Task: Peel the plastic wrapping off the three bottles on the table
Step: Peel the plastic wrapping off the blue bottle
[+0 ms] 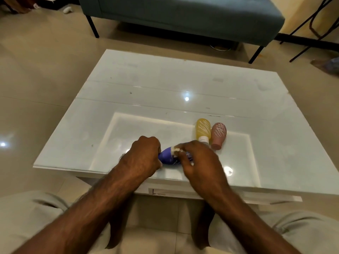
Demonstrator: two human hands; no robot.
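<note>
A purple bottle (pixel 167 157) lies on its side near the front edge of the white glass table (pixel 165 85). My left hand (pixel 144 156) grips its wide end. My right hand (pixel 200 158) covers its neck end, fingertips pinching at the wrapping by the white part; the cap is hidden under the fingers. A yellow bottle (pixel 203 129) and a pink bottle (pixel 218 134) lie side by side just behind my right hand, caps pointing toward me, untouched.
A dark teal sofa (pixel 183 13) on black legs stands beyond the table. A black metal frame (pixel 315 28) is at the far right. Tiled floor surrounds the table. My knees are below the front edge.
</note>
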